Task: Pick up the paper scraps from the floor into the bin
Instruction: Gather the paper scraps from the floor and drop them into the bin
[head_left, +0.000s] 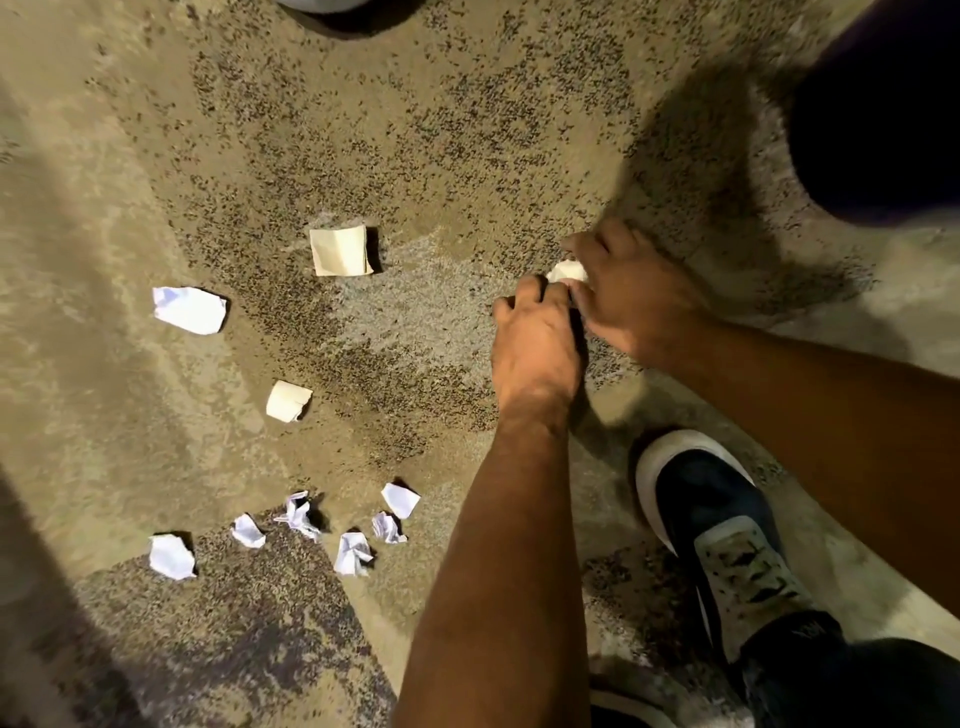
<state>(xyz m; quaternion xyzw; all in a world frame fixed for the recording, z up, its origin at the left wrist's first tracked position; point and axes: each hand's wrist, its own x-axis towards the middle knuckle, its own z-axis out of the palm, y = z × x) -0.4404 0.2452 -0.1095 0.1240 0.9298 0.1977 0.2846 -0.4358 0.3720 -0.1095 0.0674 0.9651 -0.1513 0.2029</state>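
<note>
A person bends over a speckled floor (415, 156), both hands meeting at about three o'clock of centre; the right hand (631, 296) and left hand (537, 343) curl their fingers together around one crumpled white scrap (567, 271), which shows just between the fingertips; eight more paper scraps lie loose on the floor: a cream square (340, 251) near centre, a white folded piece (189, 310) at nine o'clock, a small cream piece (287, 400) below it, and a cluster of six white crumples (296, 530) at seven o'clock; a dark shoe (722, 530) stands at five o'clock; a dark round shape (878, 130) at two o'clock may be the bin, though that cannot be told.
</note>
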